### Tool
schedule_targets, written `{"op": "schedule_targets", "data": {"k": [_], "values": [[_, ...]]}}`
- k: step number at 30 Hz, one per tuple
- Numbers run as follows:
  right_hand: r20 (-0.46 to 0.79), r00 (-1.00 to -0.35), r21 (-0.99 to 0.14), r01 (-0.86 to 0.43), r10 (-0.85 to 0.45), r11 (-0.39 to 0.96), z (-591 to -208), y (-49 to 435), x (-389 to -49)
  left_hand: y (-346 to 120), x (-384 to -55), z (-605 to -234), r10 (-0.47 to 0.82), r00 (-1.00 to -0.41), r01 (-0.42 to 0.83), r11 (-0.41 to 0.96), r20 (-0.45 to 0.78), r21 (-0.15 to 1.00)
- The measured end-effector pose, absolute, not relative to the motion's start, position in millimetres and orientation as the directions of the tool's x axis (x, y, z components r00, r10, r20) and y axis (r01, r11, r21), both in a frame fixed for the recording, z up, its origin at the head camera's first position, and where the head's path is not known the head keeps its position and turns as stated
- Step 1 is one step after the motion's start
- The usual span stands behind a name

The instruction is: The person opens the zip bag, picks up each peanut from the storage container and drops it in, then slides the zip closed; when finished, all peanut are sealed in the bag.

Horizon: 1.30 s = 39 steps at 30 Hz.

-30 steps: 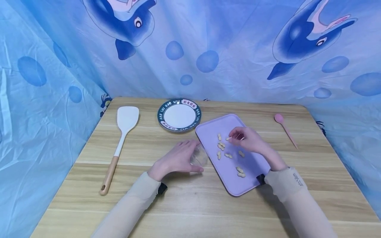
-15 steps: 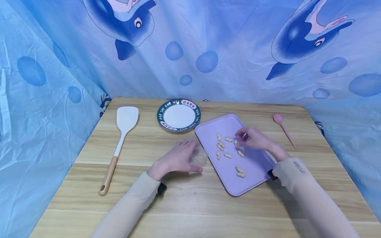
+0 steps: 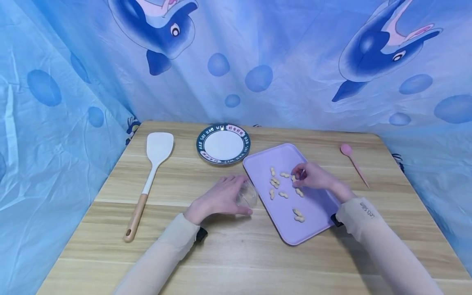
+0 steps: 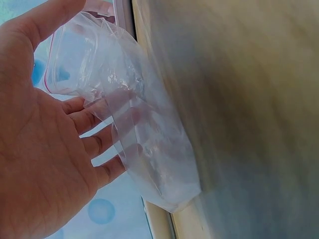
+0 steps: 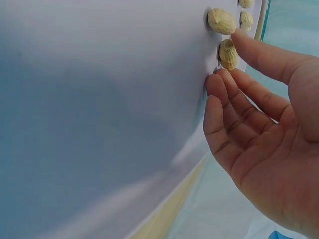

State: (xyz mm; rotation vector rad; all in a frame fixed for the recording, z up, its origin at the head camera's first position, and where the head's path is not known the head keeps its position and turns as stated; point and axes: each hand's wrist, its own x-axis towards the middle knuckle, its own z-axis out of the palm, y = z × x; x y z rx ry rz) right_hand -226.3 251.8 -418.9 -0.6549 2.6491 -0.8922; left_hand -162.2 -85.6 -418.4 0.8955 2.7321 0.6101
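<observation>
Fingers (image 5: pixel 214 119) of the right hand (image 3: pixel 313 176) are loosely bent over the tray (image 3: pixel 317 209), with the thumb held apart from them, and a peanut (image 5: pixel 228 54) is framed in the gap; whether it is actually pinched cannot be told. A second peanut (image 5: pixel 222 21) is met, or nearly met, by the thumb tip, and other loose peanuts (image 3: pixel 284 195) are scattered across the tray. Just beside the tray's left edge, a clear plastic bag (image 4: pixel 164 167) is touched by the left hand (image 3: pixel 221 196), whose fingers are spread fairly straight and are partly seen through the film. The framed peanut is judged to be light and stiff, with a rough shell by which slipping should be limited; it might be cracked by a hard squeeze or rolled along the smooth tray by a nudge, so it is best taken across its waist between thumb and fingertip. The bag is judged to be almost weightless, limp and slick; its wall is easily crumpled, so it is best held near the red-lined end, where more stiffness is likely to be found. Near the tray's far left corner a plate (image 3: pixel 223 146) is placed, and well to the tray's right a spoon (image 3: pixel 346 149) is laid.
</observation>
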Motion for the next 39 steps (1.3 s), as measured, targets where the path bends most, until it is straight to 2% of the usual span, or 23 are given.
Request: {"op": "schedule_targets", "data": {"k": [14, 21, 26, 33, 39], "values": [[-0.099, -0.873, -0.628, -0.317, -0.478, 0.710, -417.9, 251.7, -225.6, -84.7, -161.4, -416.4, 0.601, -0.797, 0.520, 0.733, -0.060, 0.438], [0.005, -0.878, -0.590, -0.389, -0.479, 0.707, -403.1, 240.7, -220.1, -84.4, -162.0, -416.8, 0.603, -0.795, 0.523, 0.732, -0.060, 0.436], [0.035, -0.879, -0.568, -0.408, -0.475, 0.714, -382.1, 219.1, -208.8, -84.5, -163.1, -418.4, 0.602, -0.797, 0.526, 0.732, -0.051, 0.433], [0.041, -0.872, -0.624, -0.403, -0.487, 0.670, -364.7, 188.1, -190.3, -85.1, -164.7, -418.8, 0.606, -0.795, 0.534, 0.726, -0.036, 0.432], [0.066, -0.847, -0.673, -0.428, -0.528, 0.603, -364.1, 165.7, -178.8, -84.5, -163.6, -417.2, 0.595, -0.802, 0.525, 0.738, -0.043, 0.424]]}}
